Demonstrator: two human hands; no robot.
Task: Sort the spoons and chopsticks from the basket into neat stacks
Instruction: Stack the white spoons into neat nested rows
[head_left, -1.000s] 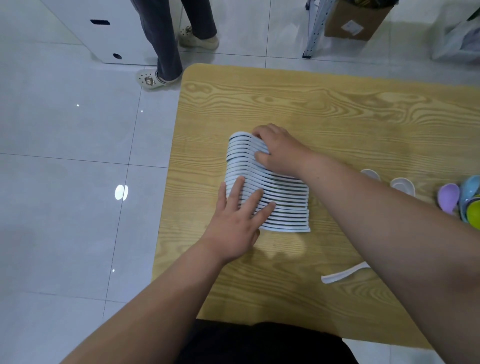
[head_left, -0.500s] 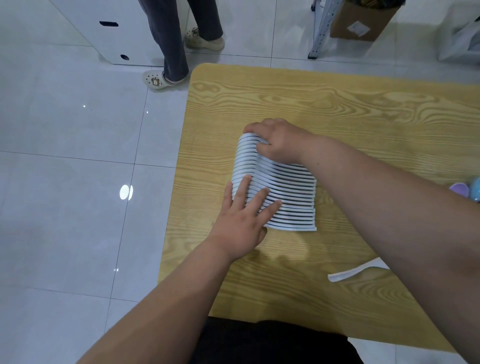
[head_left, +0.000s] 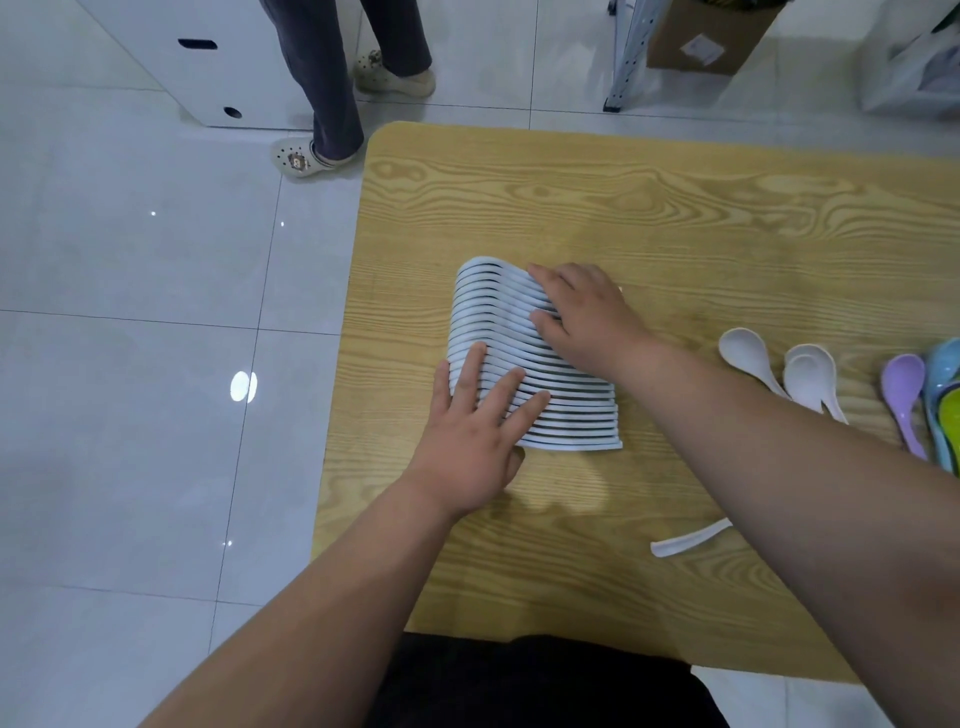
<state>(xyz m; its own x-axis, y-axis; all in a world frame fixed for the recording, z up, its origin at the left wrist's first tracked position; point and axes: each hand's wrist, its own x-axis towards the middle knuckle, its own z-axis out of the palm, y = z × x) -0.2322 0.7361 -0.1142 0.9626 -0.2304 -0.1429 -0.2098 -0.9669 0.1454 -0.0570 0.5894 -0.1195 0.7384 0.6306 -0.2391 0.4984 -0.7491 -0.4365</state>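
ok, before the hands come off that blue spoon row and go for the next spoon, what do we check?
1. Blue spoon row nested, handle ends roughly level: ok.
2. Left hand flat on the near end, right hand on the far end, neither holding anything: ok.
3. Bare table around the row: ok.
4. White spoons and purple spoon in sight to the right: ok.
5. Loose white spoon runs behind the right forearm and might get swept: not ok.
6. Basket and chopsticks: cannot tell, out of view.
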